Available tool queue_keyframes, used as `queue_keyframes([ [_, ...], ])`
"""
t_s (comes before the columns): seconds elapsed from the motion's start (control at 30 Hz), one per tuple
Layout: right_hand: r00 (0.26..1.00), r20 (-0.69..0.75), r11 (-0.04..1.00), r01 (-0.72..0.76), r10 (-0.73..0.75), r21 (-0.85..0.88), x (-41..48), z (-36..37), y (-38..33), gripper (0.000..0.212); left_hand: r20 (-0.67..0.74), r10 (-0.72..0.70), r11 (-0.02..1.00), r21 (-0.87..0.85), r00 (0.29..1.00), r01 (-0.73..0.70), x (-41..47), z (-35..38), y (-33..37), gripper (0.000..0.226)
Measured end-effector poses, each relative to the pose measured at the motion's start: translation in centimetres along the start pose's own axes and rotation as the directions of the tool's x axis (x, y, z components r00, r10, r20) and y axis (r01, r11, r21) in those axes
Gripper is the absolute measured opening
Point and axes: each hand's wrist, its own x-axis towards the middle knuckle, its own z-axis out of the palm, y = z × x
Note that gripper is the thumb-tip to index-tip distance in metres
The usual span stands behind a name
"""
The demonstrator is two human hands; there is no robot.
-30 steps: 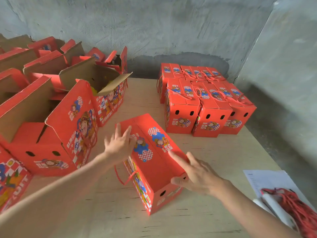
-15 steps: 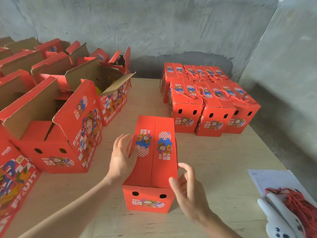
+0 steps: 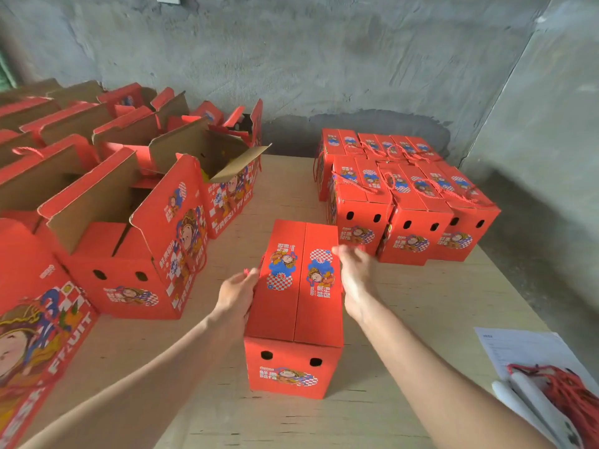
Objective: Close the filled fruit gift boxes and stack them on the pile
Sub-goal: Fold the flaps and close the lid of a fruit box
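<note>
Grip: the left hand [image 3: 238,294] is laid against the left wall of the closed box [image 3: 293,306], with fingers loosely extended to its upper edge and nothing clamped. The right hand [image 3: 355,280] is blurred. Its fingers are spread beside the right upper edge, and contact with the cardboard cannot be confirmed. The grip is thus apart on both sides, and the box is merely flanked.

The box is stood on the worktop [image 3: 421,306], centre front, with its two-holed end wall turned to the camera. The top flaps are met along a middle seam [image 3: 299,280], and no fastening is seen. A bit of red cord [image 3: 247,272] is seen at the left fingertips.

Risks, as judged:
- The box is taken to be filled and heavy, so it is likely to be dropped if lifted by flat side pressure alone.
- The walls may be bowed by squeezing and the flaps sprung open.
- The cord may be trapped under a palm.

The pile [image 3: 411,202] is set well apart, back right. Cord handles are laid across its tops, so a box placed there may be seated unevenly and tipped. The flaps of the open boxes [image 3: 123,222] at left may be caught by an elbow. Paper [image 3: 525,351] and a cord bundle [image 3: 570,393] are kept front right.
</note>
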Motion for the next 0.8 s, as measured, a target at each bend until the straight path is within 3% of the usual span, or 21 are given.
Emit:
queue_keyframes([
  [0.1, 0.951, 0.201, 0.972, 0.236, -0.234, 0.013, -0.4, 0.7, -4.7, 0.020, 0.039, 0.342, 0.932, 0.117, 0.939, -0.344, -1.1, 0.4, 3.5, 0.014],
  [0.2, 0.899, 0.386, 0.976, 0.219, -0.206, 0.009, -0.7, 1.5, -7.8, 0.022, 0.169, 0.600, 0.758, 0.192, 0.782, -0.623, -2.9, 0.8, 8.1, 0.023],
  [0.27, 0.876, 0.477, 0.993, 0.107, -0.074, -0.043, -1.1, 2.2, -7.9, 0.022, 0.286, 0.650, 0.649, 0.272, 0.704, -0.710, -3.9, 1.0, 10.3, 0.025],
  [0.33, 0.812, 0.582, 0.997, 0.003, 0.040, -0.074, -1.6, 2.8, -7.5, 0.026, 0.393, 0.655, 0.477, 0.448, 0.646, -0.756, -4.5, 1.2, 11.2, 0.028],
  [0.4, 0.788, 0.607, 0.993, -0.042, 0.099, -0.108, -1.8, 3.1, -7.2, 0.025, 0.461, 0.659, 0.332, 0.531, 0.595, -0.780, -4.8, 1.1, 11.4, 0.029],
  [0.5, 0.815, 0.563, 0.985, -0.051, 0.137, -0.165, -1.8, 3.1, -7.6, 0.018, 0.461, 0.699, 0.270, 0.538, 0.547, -0.798, -4.7, 0.3, 11.2, 0.036],
  [0.53, 0.809, 0.570, 0.987, -0.073, 0.141, -0.140, -1.6, 3.1, -7.9, 0.020, 0.412, 0.716, 0.301, 0.546, 0.564, -0.782, -4.4, 0.1, 10.7, 0.039],
  [0.63, 0.814, 0.552, 0.980, -0.197, 0.179, -0.026, -1.1, 3.3, -9.5, 0.022, 0.311, 0.576, 0.517, 0.578, 0.756, -0.632, -3.3, -0.5, 7.7, 0.042],
  [0.73, 0.855, 0.477, 0.979, -0.167, 0.203, -0.116, -0.8, 4.1, -10.6, 0.020, 0.425, 0.425, 0.473, 0.648, 0.799, -0.596, -2.1, -0.8, 3.3, 0.026],
  [0.8, 0.873, 0.444, 0.979, -0.155, 0.199, -0.135, -0.8, 4.4, -11.5, 0.020, 0.458, 0.408, 0.447, 0.654, 0.790, -0.610, -2.0, -1.2, 1.8, 0.043],
])
